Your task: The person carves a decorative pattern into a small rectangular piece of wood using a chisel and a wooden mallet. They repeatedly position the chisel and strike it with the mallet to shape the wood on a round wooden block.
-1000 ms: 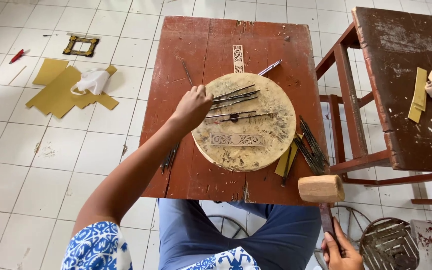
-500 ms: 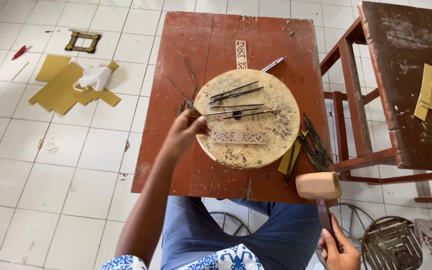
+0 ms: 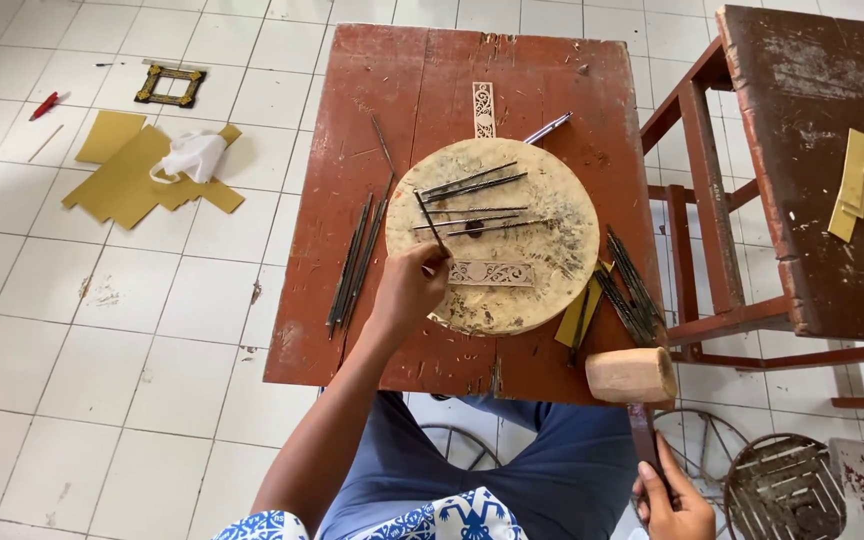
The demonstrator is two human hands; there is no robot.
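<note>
At the bottom edge of the view, the right hand (image 3: 674, 500) is seen with its fingers wrapped tightly around the dark handle of a wooden mallet (image 3: 632, 376), whose pale cylindrical head is held just beside the near right corner of the red-brown wooden table (image 3: 352, 200). Further up, the left hand (image 3: 410, 285) is laid over the near left edge of the round wooden block (image 3: 552, 240), its fingertips pressed together in a pinch on a thin metal punch (image 3: 429, 219), which is held tilted up and away over the block. Just beside that hand, on the block, a pierced ornamental metal strip (image 3: 492, 273) is seen lying flat. Several more slim punches (image 3: 472, 183) are laid across the top of the block beyond it. A bundle of similar rods (image 3: 352, 265) is placed on the table to the left of the block, and another bundle (image 3: 630, 288) to its right, near a yellow scrap. A second pierced strip (image 3: 483, 108) is set at the far edge of the table. On the white tiled floor beyond, yellow sheet pieces (image 3: 117, 180) with a white cloth (image 3: 190, 157) on them are seen.
</note>
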